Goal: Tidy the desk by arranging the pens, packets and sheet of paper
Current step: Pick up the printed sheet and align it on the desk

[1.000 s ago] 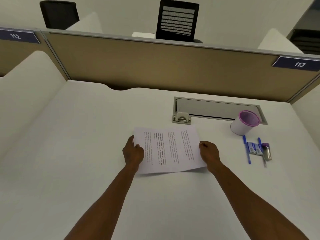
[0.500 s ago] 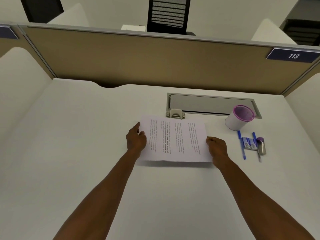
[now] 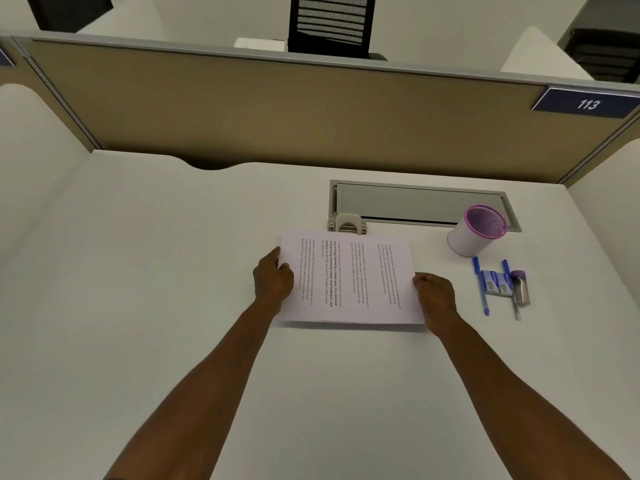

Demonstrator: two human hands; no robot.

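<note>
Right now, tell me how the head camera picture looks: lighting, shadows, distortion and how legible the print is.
Head view: soft, even light, no glare on the desk; a thin shadow under the near edge of the sheet of paper; wide-angle lens bows the partition and splays the forearms; print on the sheet too small to read, though the sign "113" is legible.

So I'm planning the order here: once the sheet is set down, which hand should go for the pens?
The right hand, probably. It holds the sheet's right edge, and the blue pens lie just to its right, beside the cup.
</note>
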